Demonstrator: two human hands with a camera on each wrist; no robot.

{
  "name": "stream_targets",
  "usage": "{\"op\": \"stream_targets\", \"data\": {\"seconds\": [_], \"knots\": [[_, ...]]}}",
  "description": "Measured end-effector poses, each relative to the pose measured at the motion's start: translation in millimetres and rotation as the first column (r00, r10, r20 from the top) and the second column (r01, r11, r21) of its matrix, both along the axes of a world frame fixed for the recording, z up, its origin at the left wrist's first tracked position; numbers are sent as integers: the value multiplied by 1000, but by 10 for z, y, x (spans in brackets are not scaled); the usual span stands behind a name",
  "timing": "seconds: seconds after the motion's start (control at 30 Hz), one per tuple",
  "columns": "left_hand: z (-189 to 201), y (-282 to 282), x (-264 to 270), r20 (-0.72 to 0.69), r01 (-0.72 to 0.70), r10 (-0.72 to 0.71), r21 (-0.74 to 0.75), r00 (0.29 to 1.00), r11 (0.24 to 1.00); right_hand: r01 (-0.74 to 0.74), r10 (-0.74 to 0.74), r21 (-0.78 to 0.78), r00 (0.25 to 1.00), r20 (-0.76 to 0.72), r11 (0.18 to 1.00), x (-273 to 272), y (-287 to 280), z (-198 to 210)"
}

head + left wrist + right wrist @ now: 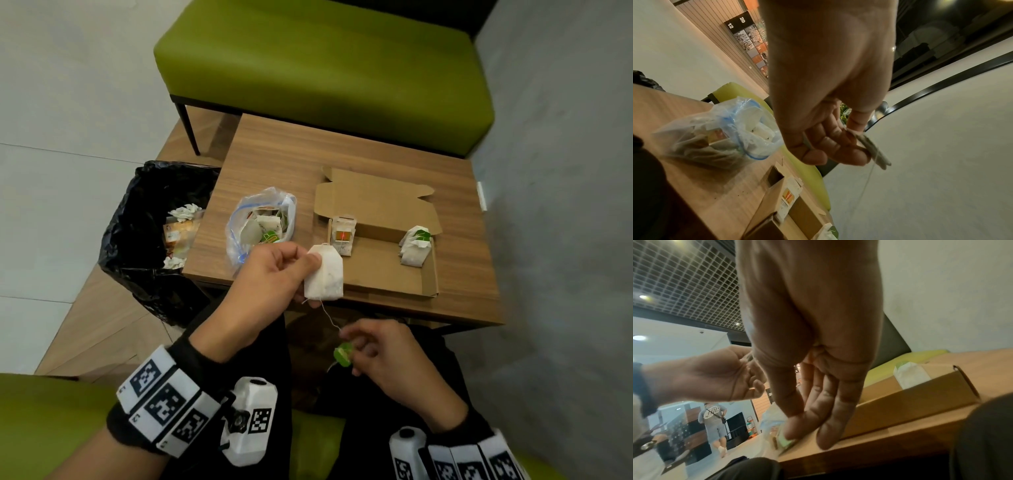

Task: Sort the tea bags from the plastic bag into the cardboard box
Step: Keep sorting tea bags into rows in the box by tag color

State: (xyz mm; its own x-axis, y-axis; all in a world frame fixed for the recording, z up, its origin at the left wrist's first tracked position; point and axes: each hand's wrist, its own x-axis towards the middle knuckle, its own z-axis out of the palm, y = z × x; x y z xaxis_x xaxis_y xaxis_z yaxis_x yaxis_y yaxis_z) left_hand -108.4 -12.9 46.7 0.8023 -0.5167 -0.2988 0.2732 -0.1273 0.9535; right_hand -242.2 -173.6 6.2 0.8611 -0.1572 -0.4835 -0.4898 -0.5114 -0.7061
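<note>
My left hand [274, 274] pinches a white tea bag [324, 273] over the table's near edge, seen edge-on as the tea bag [872, 147] in the left wrist view. Its string runs down to a green tag [343, 354], which my right hand [380, 353] pinches below the table edge; the tag [786, 442] shows blurred at the fingertips. The clear plastic bag [262, 224] with several tea bags lies left of the open cardboard box [387, 263]. In the box stand a pile with an orange tag [343, 236] and a green-tagged pile [415, 246].
A bin lined with black plastic [154, 236] stands left of the small wooden table [274, 154]. A green bench [325, 65] sits behind the table and a grey wall [565, 205] runs along the right. A person [714, 423] walks far off in the right wrist view.
</note>
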Motion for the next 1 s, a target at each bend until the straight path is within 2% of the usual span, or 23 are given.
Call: {"op": "stream_targets", "data": {"seconds": [0.17,0.3,0.43,0.5,0.57,0.67,0.77,0.83,1.0], "knots": [[-10,-15,-80,-13,79,-79,2,997,997,133,-87,-176,965,248,975,159,-80,96],[-49,-41,-97,-39,152,-150,32,988,988,231,-123,-196,886,447,953,274,-124,190],[-68,-78,-121,-34,189,-186,71,982,979,310,-230,-69,819,525,948,388,-104,207],[-97,-80,-131,-16,205,-205,91,979,975,327,-331,101,796,506,940,430,-81,207],[-121,-78,-129,-4,202,-203,118,979,972,331,-446,315,778,443,890,467,-47,230],[-148,-79,-122,3,187,-189,156,982,970,369,-564,474,731,384,800,514,-11,278],[-191,-89,-129,-10,197,-199,194,980,961,389,-636,548,668,386,741,548,0,314],[-219,-98,-132,-24,201,-201,219,979,955,383,-650,566,646,401,730,561,-3,320],[-246,-102,-107,-34,175,-171,197,985,965,312,-552,486,668,499,816,522,-4,288]]}}
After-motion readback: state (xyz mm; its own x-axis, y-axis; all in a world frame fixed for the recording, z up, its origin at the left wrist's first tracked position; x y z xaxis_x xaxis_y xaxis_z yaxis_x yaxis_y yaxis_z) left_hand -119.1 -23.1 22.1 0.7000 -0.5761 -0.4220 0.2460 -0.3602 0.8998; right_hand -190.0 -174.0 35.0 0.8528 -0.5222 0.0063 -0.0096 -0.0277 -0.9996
